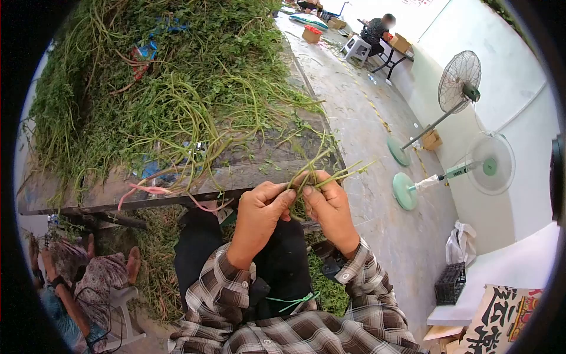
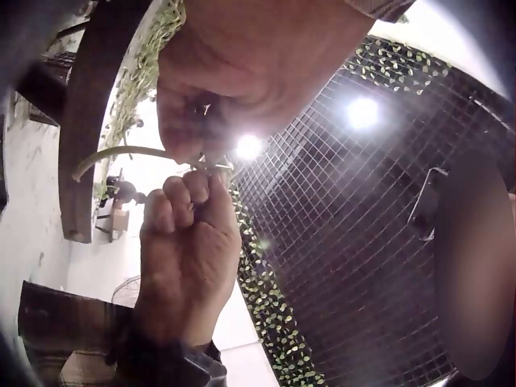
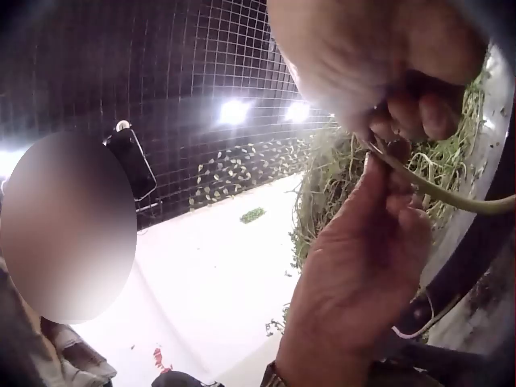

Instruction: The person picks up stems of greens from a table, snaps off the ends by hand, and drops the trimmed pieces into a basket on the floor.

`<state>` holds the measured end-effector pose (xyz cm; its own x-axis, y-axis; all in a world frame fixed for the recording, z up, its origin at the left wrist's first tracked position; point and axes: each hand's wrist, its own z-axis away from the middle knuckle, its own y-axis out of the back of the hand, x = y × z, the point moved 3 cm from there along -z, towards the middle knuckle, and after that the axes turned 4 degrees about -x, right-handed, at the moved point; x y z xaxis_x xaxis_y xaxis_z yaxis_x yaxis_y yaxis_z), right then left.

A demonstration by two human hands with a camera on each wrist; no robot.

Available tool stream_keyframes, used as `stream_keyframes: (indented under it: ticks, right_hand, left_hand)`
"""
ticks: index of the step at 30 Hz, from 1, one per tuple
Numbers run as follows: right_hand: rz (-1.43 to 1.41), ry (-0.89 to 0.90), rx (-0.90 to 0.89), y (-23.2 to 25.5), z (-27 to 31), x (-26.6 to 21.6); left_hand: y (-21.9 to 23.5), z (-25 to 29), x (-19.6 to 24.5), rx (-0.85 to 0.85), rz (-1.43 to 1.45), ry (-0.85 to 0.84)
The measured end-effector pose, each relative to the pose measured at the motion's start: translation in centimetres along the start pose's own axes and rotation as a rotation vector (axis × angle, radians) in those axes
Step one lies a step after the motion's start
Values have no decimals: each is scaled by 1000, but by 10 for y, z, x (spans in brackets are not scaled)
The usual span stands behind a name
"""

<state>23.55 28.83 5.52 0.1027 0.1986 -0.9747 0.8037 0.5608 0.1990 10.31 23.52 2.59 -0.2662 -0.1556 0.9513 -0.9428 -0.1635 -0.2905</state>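
Both hands meet in front of the lap, just off the table's near edge, over a small bunch of thin green stems [image 1: 348,173]. My left hand [image 1: 259,209] pinches the stems between thumb and curled fingers. Close beside it, my right hand [image 1: 331,206] pinches them too, thumb on top. Some stem ends stick out past the right hand. In the left wrist view a single curved stem [image 2: 121,151] juts from between the fingertips. The right wrist view has a thick stem [image 3: 459,197] leading out from the same spot. Fingers hide the middle of the bunch.
A big heap of leafy greens [image 1: 177,76] covers much of the wooden table [image 1: 265,159]. Pink string [image 1: 152,189] lies at its near edge. Two standing fans [image 1: 460,79] are at right, with a black crate [image 1: 450,283]. Another person's legs [image 1: 100,268] show lower left; someone sits far back.
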Motion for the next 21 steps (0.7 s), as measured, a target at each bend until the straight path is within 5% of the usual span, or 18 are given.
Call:
stream_keyframes:
  ticks: [4, 8, 11, 14, 16, 21]
  right_hand:
    - [61, -35, -9, 0, 2, 1]
    - [188, 111, 47, -4, 3, 0]
    - [178, 100, 36, -7, 6, 2]
    - [-13, 35, 78, 0, 10, 2]
    - [-264, 7, 155, 12, 12, 8]
    - [-295, -71, 159, 17, 20, 11]
  left_hand:
    - [0, 1, 6, -39, -84, 0]
    - [-4, 2, 7, -59, -152, -24]
    - [0, 3, 7, 43, -242, -75]
    - [7, 0, 6, 90, 10, -42]
    - [29, -2, 7, 282, 365, -44]
    - [24, 2, 16, 231, 338, -84]
